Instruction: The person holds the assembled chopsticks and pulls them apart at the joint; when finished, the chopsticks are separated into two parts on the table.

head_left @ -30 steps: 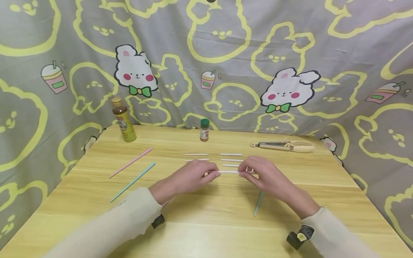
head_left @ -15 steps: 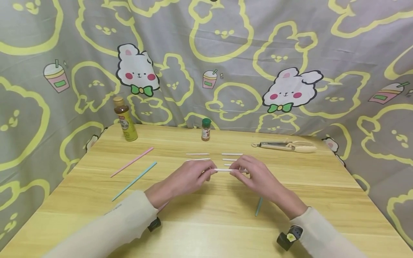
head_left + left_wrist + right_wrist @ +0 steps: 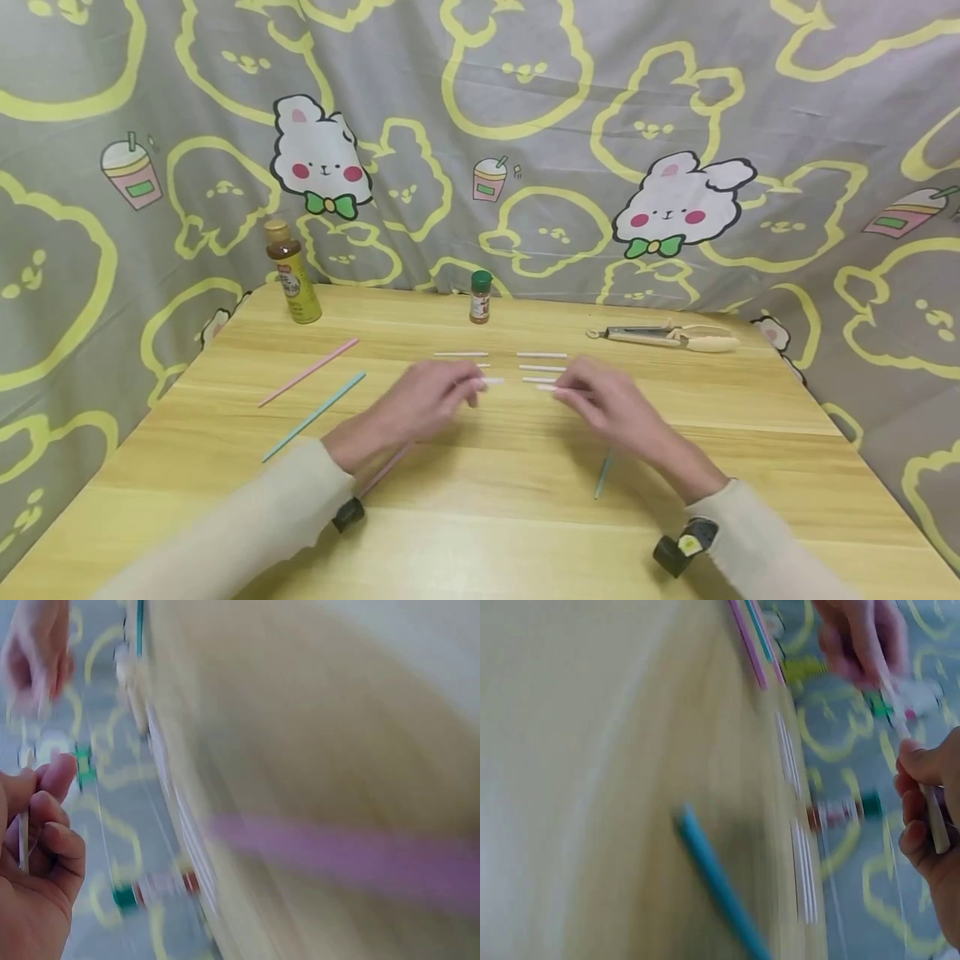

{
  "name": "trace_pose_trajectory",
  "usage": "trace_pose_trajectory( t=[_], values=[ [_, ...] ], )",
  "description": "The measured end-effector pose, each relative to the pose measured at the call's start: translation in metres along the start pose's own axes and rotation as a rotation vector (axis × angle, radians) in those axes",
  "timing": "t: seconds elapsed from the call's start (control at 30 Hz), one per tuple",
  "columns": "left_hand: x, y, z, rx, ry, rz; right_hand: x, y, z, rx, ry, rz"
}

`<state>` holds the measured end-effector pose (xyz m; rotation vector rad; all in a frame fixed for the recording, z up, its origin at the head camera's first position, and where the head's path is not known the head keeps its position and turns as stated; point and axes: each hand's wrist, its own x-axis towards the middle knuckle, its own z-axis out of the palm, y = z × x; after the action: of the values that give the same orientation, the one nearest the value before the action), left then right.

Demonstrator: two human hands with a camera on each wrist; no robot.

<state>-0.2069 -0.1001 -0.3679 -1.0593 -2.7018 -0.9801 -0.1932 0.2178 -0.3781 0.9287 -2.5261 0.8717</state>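
My left hand (image 3: 423, 402) pinches a white straw piece (image 3: 492, 381), whose end pokes out past the fingertips. Opposite it, my right hand (image 3: 611, 408) grips another white straw piece (image 3: 546, 387) between thumb and fingers. A gap separates the two ends in the head view. The right wrist view shows the rear of the right hand's straw piece (image 3: 936, 821) running along the curled fingers. Just beyond the hands, short white straws lie in two groups, a left one (image 3: 461, 354) partly covered by the left hand and a right one (image 3: 542, 356).
Pink (image 3: 309, 372) and teal (image 3: 313, 417) straws lie at left. Another pink straw (image 3: 386, 471) is near the left forearm, a teal one (image 3: 603, 475) below the right hand. Behind stand a yellow-labelled bottle (image 3: 300, 287) and a green-capped jar (image 3: 480, 298); tongs (image 3: 667, 337) lie back right.
Earlier one white straw spanned both hands. Now the hands have drawn apart, each with its own piece, and a gap has opened between the ends.
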Motion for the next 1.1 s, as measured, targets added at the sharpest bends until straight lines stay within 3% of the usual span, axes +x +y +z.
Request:
trace_pose_trajectory(
  t=[0.1,0.17,0.4,0.53,0.7,0.9,1.1],
  values=[
    [-0.009,-0.018,-0.017,-0.006,0.049,-0.091,-0.011,0.016,-0.014,-0.034,0.038,0.098],
    [-0.014,-0.028,-0.025,0.011,0.051,-0.115,-0.017,0.025,-0.021,-0.038,0.034,0.155],
    [-0.017,-0.049,-0.024,0.146,-0.03,-0.041,-0.02,0.04,-0.02,-0.009,-0.008,0.162],
    [-0.014,-0.051,-0.017,0.211,-0.041,-0.034,-0.015,0.043,-0.012,-0.009,-0.026,0.166],
    [-0.006,-0.048,-0.009,0.222,-0.073,-0.063,-0.005,0.045,-0.001,-0.011,-0.067,0.171],
    [0.008,-0.043,0.006,0.251,-0.132,-0.02,0.005,0.044,0.016,-0.011,-0.122,0.205],
    [0.014,-0.039,0.014,0.291,-0.14,0.01,0.009,0.042,0.028,0.013,-0.192,0.22]
  ],
)
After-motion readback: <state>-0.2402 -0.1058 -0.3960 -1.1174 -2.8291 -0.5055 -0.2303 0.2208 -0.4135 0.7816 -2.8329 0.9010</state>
